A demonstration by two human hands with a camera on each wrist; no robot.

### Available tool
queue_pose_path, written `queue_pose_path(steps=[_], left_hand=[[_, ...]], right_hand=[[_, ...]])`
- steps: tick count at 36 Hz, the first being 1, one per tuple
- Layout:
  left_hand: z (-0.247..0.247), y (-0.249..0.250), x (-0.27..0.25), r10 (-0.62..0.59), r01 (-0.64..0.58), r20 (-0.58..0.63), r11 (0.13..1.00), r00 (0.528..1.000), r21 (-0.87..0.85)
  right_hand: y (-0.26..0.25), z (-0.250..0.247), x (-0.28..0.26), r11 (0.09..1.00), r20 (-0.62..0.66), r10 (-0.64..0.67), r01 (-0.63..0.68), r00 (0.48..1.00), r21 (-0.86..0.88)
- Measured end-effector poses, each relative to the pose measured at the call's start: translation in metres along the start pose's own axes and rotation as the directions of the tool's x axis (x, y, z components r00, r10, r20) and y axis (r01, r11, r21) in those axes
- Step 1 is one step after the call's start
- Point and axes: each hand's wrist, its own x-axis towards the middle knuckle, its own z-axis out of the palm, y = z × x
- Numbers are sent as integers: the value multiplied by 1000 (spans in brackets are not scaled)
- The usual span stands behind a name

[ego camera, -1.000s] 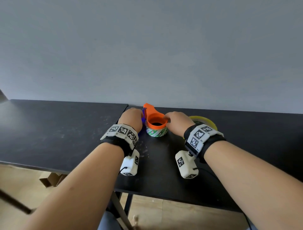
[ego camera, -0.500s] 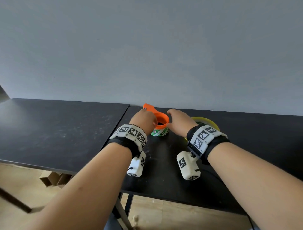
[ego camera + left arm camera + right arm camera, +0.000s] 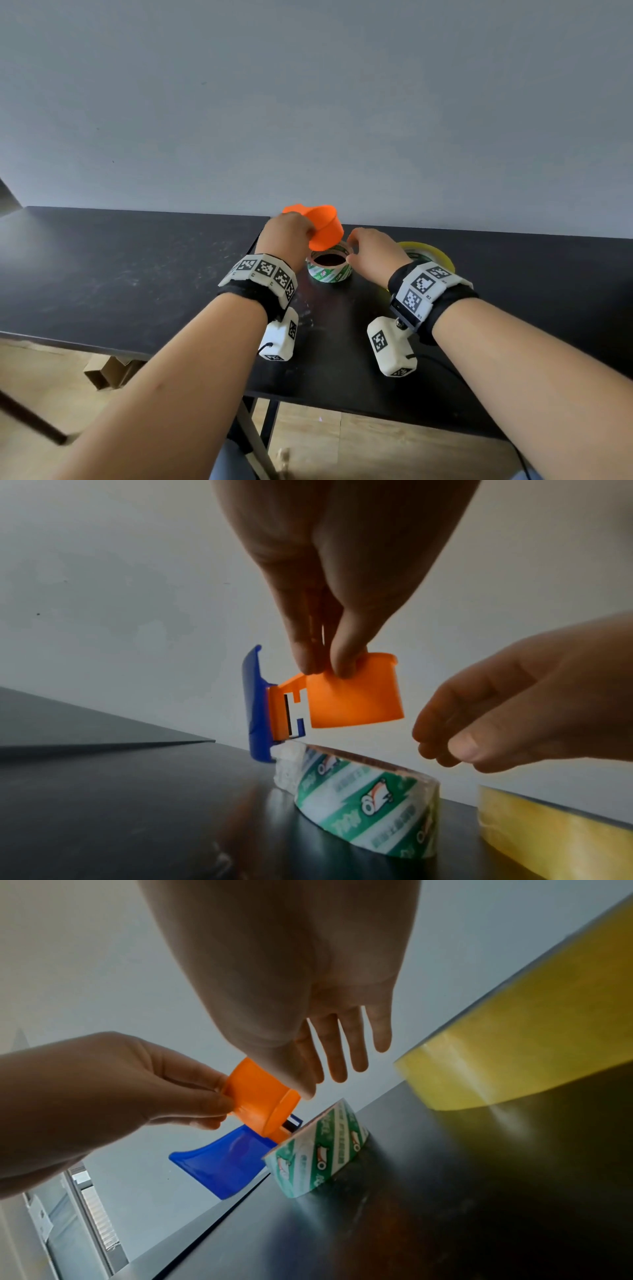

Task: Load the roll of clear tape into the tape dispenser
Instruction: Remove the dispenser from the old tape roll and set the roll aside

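Observation:
My left hand [image 3: 286, 236] pinches the orange tape dispenser [image 3: 325, 228] by its handle and holds it tilted just above the tape roll [image 3: 329, 275]. The left wrist view shows the orange hub [image 3: 356, 696] clear of the roll [image 3: 369, 799], with the blue blade guard [image 3: 255, 704] close to the roll's far rim. The roll is clear tape with a green and white printed core and lies flat on the black table [image 3: 137, 274]. My right hand [image 3: 373, 257] hovers at the roll's right side with loosely bent fingers [image 3: 445, 750], holding nothing.
A larger yellowish tape roll [image 3: 424, 248] lies flat on the table just right of my right hand, also in the right wrist view [image 3: 531, 1042]. A grey wall [image 3: 308, 102] rises right behind the table. A cardboard box [image 3: 109, 370] sits on the floor below.
The orange dispenser, seated in the roll's core a second ago, has been lifted out and tilted by my left hand. My right hand has come off the dispenser's rim.

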Motion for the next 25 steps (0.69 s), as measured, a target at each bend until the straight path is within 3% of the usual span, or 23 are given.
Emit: queue_pose_path(steps=[5, 10, 15, 18, 21, 25], left_hand=[[-4, -1, -3, -70, 68, 54, 996, 996, 51], [-3, -2, -10, -100, 100, -22, 994, 995, 46], [-9, -1, -9, -238, 239, 41, 971, 970, -9], [-20, 7, -5, -409, 437, 229, 895, 884, -87], [-29, 17, -4, -474, 524, 300, 844, 828, -112], [-28, 21, -10, -437, 470, 258, 879, 862, -80]], right_hand=[[-5, 7, -2, 999, 81, -39, 41, 996, -24], [-8, 14, -3, 994, 175, -45, 61, 984, -85], [-5, 13, 3, 997, 126, -28, 37, 992, -72], [-2, 11, 6, 996, 53, 7, -2, 999, -94], [1, 7, 8, 993, -17, 25, -27, 1000, -114], [5, 3, 8, 994, -103, 43, -53, 994, -92]])
